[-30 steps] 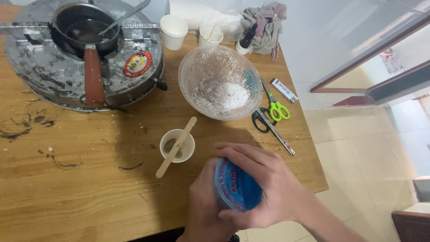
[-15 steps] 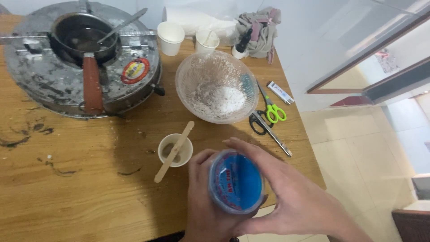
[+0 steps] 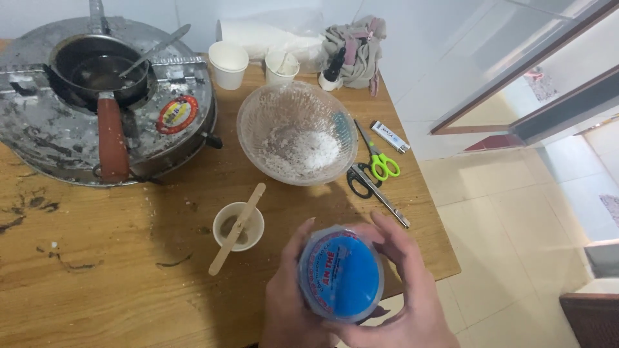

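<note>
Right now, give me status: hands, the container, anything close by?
Left hand and right hand both wrapped round the blue-lidded round container, lid on. Paper cup with wooden stick just left; bowl of powder beyond.

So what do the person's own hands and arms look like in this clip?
Both are bare: the left hand and right hand show no gloves, rings or watch. No sleeve reaches the visible wrists, and the forearms run out of the bottom edge of the head view. Nails look short and unpainted.
</note>
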